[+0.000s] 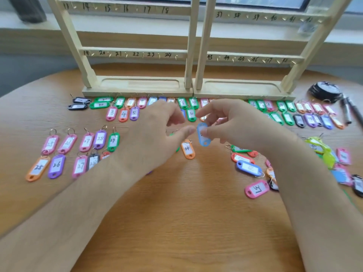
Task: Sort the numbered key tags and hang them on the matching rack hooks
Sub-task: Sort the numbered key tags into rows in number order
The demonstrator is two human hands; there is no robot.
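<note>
My right hand point(233, 124) pinches a light blue key tag point(203, 137) above the middle of the table; its number is blurred. My left hand point(157, 132) hovers just left of it with fingers loosely curled, thumb tip close to the tag, holding nothing that I can see. Directly below lies an orange tag marked 34 point(188, 149). Several coloured tags lie in rows: 1 to 5 point(123, 114) at the back left, 25 to 29 point(57, 165) at the left. Two wooden racks point(137, 86) point(243, 89) with numbered hooks stand behind, all visible hooks bare.
A loose heap of tags, with a pink 37 point(257, 189), lies at the right. Black markers point(346, 110) and a black round object point(325, 91) sit at the far right. The wooden table point(180, 222) extends toward me.
</note>
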